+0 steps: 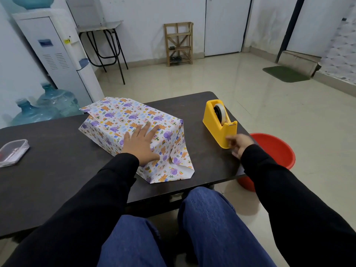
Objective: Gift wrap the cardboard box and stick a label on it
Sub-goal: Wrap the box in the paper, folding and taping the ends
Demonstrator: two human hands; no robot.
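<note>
Cardboard box (123,116): on the table (48,151), papered; we see the near end unfolded.
Left hand (141,145): flat and spread, pressing on the box top.
Right hand (238,144): blurred beside the tape dispenser (219,122); we cannot tell its grip.
Risk: we judge the wrap slackens if that palm lifts.

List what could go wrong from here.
Only the left hand presses the wrapping paper down; if it lifts, the wrap may spring open.
The near end flap is loose and could crease.
The tape dispenser sits near the table edge by the right hand; a hard pull might slide it toward the red bucket.
</note>
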